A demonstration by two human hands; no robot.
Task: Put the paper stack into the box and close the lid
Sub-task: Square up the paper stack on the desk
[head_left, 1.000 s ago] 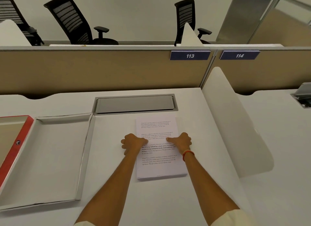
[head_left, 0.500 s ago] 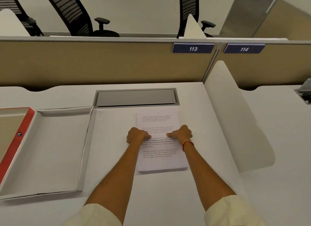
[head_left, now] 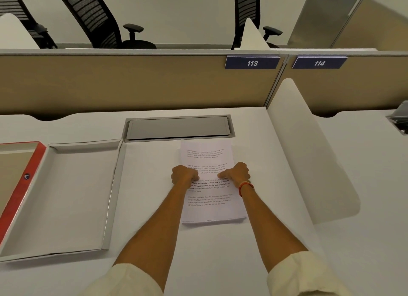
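Observation:
The paper stack (head_left: 206,154), white sheets with printed text, lies flat on the white desk to the right of centre. My left hand (head_left: 184,174) is curled over its left edge at mid-length, thumb on top. My right hand (head_left: 236,174), with an orange band at the wrist, is curled over the right edge opposite. To the left the box (head_left: 77,196) lies open, a shallow white tray with nothing in it. Its red-rimmed lid (head_left: 19,192) lies face up further left, partly cut off by the frame.
A grey cable hatch (head_left: 177,128) sits in the desk just beyond the stack's far edge. A white curved divider (head_left: 309,152) stands along the right. A beige partition (head_left: 132,84) closes the back, with black office chairs (head_left: 99,20) behind it.
Both hands have closed in a little on the stack's side edges. The stack still lies flat on the desk, and the view has shifted slightly.

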